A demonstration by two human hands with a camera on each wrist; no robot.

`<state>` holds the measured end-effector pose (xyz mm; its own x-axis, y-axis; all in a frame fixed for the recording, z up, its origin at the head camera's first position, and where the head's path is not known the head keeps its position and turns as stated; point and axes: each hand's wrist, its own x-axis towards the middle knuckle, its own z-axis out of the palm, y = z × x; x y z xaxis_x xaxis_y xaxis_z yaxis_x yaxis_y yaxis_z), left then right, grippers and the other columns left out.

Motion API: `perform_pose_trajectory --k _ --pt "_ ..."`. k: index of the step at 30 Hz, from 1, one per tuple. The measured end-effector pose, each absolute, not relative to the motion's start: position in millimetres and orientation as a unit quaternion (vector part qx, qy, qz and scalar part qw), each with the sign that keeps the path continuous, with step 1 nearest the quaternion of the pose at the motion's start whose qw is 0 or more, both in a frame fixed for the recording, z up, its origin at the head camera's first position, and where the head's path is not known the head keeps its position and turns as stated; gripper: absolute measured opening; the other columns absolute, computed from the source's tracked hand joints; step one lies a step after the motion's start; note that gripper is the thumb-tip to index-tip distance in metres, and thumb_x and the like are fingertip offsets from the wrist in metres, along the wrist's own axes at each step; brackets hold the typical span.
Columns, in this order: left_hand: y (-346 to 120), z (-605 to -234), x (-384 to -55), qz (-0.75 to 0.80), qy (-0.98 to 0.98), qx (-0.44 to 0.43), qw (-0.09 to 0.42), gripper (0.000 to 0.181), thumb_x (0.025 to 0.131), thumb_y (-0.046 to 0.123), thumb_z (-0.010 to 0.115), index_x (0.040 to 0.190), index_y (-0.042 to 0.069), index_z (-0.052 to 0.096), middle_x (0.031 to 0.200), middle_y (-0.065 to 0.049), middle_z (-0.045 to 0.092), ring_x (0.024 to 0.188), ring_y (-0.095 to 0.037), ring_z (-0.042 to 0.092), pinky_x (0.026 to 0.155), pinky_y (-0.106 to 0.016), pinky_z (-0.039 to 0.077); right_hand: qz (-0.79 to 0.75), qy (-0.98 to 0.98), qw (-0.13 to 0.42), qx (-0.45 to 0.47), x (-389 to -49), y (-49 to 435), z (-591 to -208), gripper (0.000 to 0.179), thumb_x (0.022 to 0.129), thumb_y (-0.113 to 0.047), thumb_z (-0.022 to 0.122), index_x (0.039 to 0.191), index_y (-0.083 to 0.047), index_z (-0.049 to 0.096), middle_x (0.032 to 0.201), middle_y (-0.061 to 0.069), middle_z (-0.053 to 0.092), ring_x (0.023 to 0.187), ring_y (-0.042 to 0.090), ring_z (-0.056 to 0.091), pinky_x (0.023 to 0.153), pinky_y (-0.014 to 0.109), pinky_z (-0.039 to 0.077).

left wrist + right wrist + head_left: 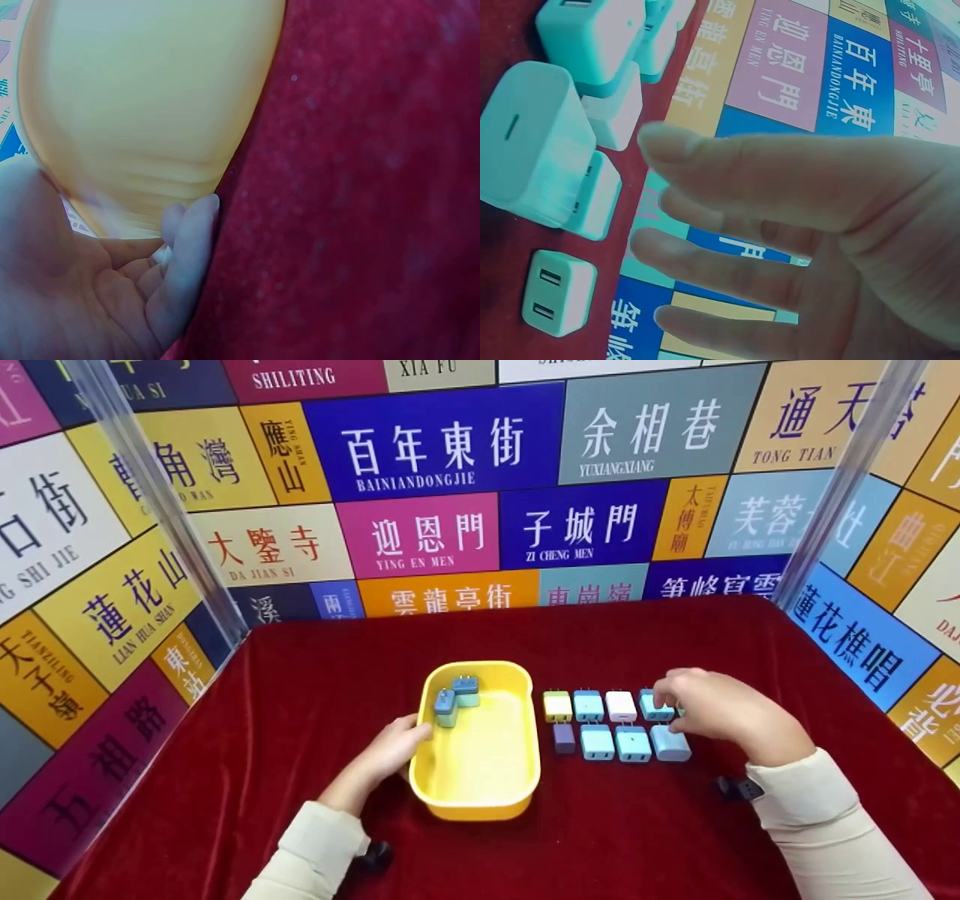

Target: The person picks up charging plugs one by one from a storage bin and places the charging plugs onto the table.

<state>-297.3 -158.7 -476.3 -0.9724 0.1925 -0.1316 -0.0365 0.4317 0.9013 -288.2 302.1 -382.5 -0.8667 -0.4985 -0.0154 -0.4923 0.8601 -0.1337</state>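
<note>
My left hand (394, 746) grips the left side of a yellow plastic bin (480, 811), the thumb over its rim and the fingers against the outer wall (165, 97). Inside the bin, blue-and-green plug chargers (445, 708) are grouped at the back left. To the bin's right, several plug chargers stand in two rows. Over the right end of these rows is my right hand (712, 711), fingers apart with nothing between them. Nearest below it are a rounded light blue charger (671, 744) and a blue charger (654, 703); a small two-port charger (559, 292) is mostly hidden in the head view.
Yellow-green (557, 706), white (621, 706) and purple (564, 738) chargers stand close together among the light blue ones. Dark red cloth (600, 840) covers the table. Behind it rises a panel of coloured signs (435, 442), with clear upright posts (840, 487) at both corners.
</note>
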Motion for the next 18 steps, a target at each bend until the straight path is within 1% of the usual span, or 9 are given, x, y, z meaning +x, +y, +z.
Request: perform_pose_trajectory --k 4,11,18 --pt "-159 -476 -297 0.53 0.84 0.047 0.105 0.048 0.096 0.021 0.051 0.134 -0.004 0.065 0.091 -0.013 0.075 0.071 -0.022 0.074 0.057 -0.035 0.062 -0.061 0.966 0.006 -0.25 -285 302 -378 0.024 0.087 -0.008 0.086 0.109 -0.008 0.078 0.106 0.006 0.07 0.097 0.026 0.068 0.085 0.05 0.062" --pt "-158 -476 -297 0.533 0.839 0.046 0.105 0.047 0.095 0.02 0.05 0.132 -0.004 0.065 0.09 -0.013 0.075 0.071 -0.021 0.073 0.059 -0.034 0.062 -0.066 0.964 -0.033 -0.257 -280 299 -372 0.019 0.09 -0.016 0.084 0.107 -0.01 0.077 0.107 0.006 0.069 0.096 0.025 0.069 0.085 0.051 0.061" --pt "-159 -475 -297 0.533 0.838 0.044 0.107 0.047 0.096 0.02 0.05 0.134 -0.003 0.065 0.091 -0.013 0.075 0.071 -0.022 0.073 0.058 -0.035 0.062 -0.074 0.955 -0.072 -0.278 -276 292 -366 0.016 0.093 -0.016 0.081 0.108 -0.013 0.077 0.106 0.001 0.067 0.095 0.023 0.068 0.084 0.05 0.06"
